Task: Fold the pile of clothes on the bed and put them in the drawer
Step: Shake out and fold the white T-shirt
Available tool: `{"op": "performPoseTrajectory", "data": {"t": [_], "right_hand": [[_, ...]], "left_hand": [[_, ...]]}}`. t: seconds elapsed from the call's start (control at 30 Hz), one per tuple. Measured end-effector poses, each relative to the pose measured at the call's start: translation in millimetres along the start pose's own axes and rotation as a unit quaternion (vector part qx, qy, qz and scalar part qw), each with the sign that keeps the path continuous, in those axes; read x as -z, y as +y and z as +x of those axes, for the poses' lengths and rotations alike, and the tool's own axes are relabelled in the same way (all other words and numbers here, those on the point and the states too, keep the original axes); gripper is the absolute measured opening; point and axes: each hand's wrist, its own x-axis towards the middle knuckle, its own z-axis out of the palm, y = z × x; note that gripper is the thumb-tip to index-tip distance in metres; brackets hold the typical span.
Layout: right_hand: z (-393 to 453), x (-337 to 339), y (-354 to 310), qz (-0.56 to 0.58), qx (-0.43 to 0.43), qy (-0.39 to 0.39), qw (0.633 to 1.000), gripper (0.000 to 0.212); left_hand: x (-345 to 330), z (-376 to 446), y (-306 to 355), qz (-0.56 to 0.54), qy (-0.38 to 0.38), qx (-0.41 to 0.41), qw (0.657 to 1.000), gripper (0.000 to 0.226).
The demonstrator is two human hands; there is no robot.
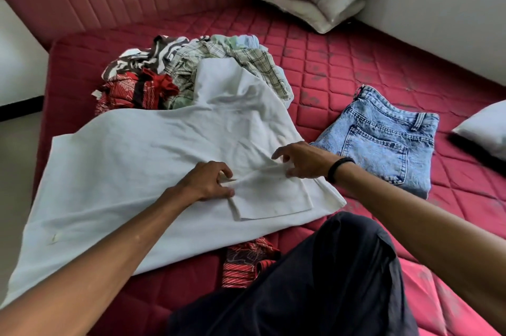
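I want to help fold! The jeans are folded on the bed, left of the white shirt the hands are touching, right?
Not quite. The head view shows the folded jeans on the bed to the right of the white shirt, beside the right hand, not left.

Soft, even daylight with faint shadows, no glare; slightly soft detail throughout, and wide-angle bending stretches the edges.

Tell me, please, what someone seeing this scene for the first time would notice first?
The large white garment spread across the red mattress dominates the middle, with the left hand and right hand both pinching its folded sleeve. Behind it sits an unfolded pile of clothes, patterned in checks and red. To the right lie folded blue jeans, set apart on the mattress.
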Motion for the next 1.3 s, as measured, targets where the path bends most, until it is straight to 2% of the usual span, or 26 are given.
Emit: {"op": "performPoseTrajectory", "data": {"t": [0.07, 0.13, 0.3, 0.4, 0.47, 0.5, 0.57, 0.63, 0.7, 0.8, 0.93, 1.03, 1.1, 1.2, 1.3], "right_hand": [[5.5, 6.3, -0.9, -0.018, -0.024, 0.003, 1.0, 0.036], [10.3, 18.4, -2.6, -0.016, -0.044, 0.039, 0.998, 0.025], [22.9, 36.5, -12.8, -0.004, -0.077, 0.097, 0.992, 0.023], [25.8, 14.6, -19.6, -0.036, -0.065, 0.149, 0.986, 0.033], [18.4, -16.9, -21.6, -0.073, 0.009, 0.202, 0.977, 0.051], [10.2, -33.9, -21.4, -0.095, 0.053, 0.192, 0.975, 0.06], [2.4, -66.9, -20.6, -0.161, 0.117, 0.1, 0.975, 0.068], [1.7, -86.6, -15.5, -0.173, 0.131, 0.044, 0.975, 0.065], [4.5, -90.9, -15.1, -0.155, 0.134, 0.052, 0.977, 0.066], [4.8, -90.3, -22.8, -0.136, 0.141, 0.075, 0.978, 0.07], [12.2, -92.3, -42.2, -0.125, 0.121, 0.074, 0.982, 0.077], [13.7, -85.8, -49.7, -0.133, 0.12, 0.055, 0.982, 0.075], [25.6, -74.2, -51.2, -0.113, 0.123, 0.112, 0.98, 0.07], [72.8, -42.0, -55.4, -0.061, 0.05, 0.262, 0.962, 0.054], [140.0, 3.4, -53.9, -0.025, -0.031, 0.317, 0.948, 0.054]], "left_hand": [[7.0, 3.7, 1.2, -0.005, 0.016, -0.01, 1.0, 0.036], [13.7, 4.5, 2.3, -0.033, 0.066, -0.018, 0.997, 0.023], [6.1, 0.4, 0.5, -0.079, 0.173, 0.003, 0.982, 0.017], [-23.0, -7.2, 10.0, 0.015, 0.253, 0.012, 0.967, 0.033], [-52.4, -20.3, 19.2, 0.096, 0.297, -0.004, 0.95, 0.052], [-69.4, -28.3, 20.7, 0.113, 0.308, -0.018, 0.945, 0.06], [-96.5, -44.9, 4.2, 0.123, 0.304, -0.014, 0.945, 0.069], [-107.0, -56.0, -24.0, 0.134, 0.284, 0.024, 0.949, 0.072], [-98.2, -60.3, -49.3, 0.147, 0.251, 0.038, 0.956, 0.07], [-73.8, -66.7, -80.6, 0.167, 0.218, -0.026, 0.961, 0.061], [-41.1, -91.5, -146.1, 0.227, 0.236, -0.021, 0.945, 0.055], [-16.2, -94.9, -191.5, 0.206, 0.246, -0.015, 0.947, 0.062], [2.4, -87.4, -214.9, 0.186, 0.251, 0.002, 0.95, 0.065], [37.3, -62.5, -246.0, 0.116, 0.262, 0.103, 0.952, 0.07], [77.0, -34.8, -279.1, 0.091, 0.247, 0.173, 0.949, 0.07]]}}
